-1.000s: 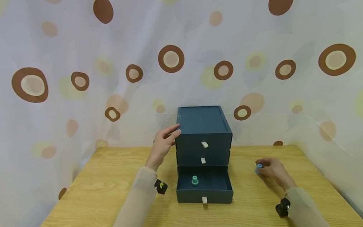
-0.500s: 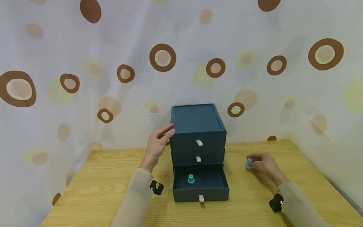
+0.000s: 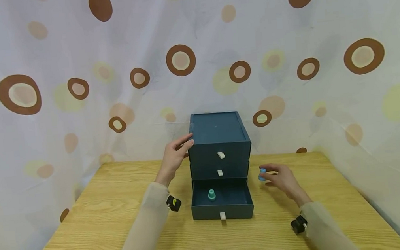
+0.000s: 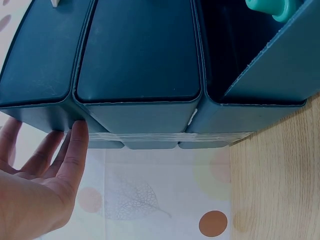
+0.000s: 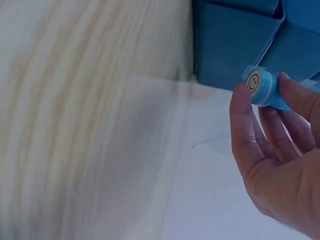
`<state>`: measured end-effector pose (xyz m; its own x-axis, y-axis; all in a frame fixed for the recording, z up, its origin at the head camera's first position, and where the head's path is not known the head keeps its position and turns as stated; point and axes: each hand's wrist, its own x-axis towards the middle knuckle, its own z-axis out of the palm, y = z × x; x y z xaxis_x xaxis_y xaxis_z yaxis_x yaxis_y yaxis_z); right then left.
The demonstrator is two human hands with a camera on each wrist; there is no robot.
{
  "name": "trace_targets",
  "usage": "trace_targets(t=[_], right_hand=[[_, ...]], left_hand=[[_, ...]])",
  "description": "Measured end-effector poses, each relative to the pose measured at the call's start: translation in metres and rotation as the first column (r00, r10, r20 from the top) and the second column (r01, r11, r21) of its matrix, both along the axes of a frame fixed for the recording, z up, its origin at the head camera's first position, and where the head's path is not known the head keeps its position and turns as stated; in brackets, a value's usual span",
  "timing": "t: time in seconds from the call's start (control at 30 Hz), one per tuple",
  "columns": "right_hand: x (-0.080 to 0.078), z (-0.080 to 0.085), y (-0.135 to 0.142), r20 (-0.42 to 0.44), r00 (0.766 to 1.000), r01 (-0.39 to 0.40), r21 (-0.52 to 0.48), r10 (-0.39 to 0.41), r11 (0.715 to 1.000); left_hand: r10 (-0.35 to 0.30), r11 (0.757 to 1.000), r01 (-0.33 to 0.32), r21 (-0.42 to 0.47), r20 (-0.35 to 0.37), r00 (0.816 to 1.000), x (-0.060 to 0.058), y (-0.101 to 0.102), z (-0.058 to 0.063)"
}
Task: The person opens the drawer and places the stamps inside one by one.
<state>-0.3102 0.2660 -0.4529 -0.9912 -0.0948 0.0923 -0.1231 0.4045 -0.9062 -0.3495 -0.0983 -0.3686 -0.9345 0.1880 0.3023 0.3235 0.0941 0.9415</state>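
Observation:
A dark blue three-drawer unit (image 3: 218,129) stands on the table, its bottom drawer (image 3: 236,211) pulled out. Inside that drawer, toward its left, a small teal stamp (image 3: 211,196) stands upright. My left hand (image 3: 171,160) rests its fingertips against the unit's upper left side, fingers extended, as the left wrist view shows at close range. To the right of the unit my right hand (image 3: 283,179) pinches a light blue stamp (image 5: 262,87) between thumb and fingers. The stamp's smiley-face end is visible in the right wrist view.
White pull tabs, such as the top drawer's tab (image 3: 221,155), mark each drawer front. The wooden table (image 3: 122,211) extends to both sides of the unit. Close behind it hangs a white curtain (image 3: 107,49) with brown circles.
My right hand has carried the blue stamp leftward from the table's right side toward the unit. My left hand has stayed at the unit's side. The head view has shifted slightly.

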Motion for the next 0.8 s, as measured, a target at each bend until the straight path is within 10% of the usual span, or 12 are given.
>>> trace_targets(t=[0.8], right_hand=[[0.007, 0.009, -0.017, -0.057, 0.995, 0.075, -0.031, -0.076, 0.997]], left_hand=[[0.001, 1.000, -0.001, 0.002, 0.001, 1.000, 0.000, 0.002, 0.001]])
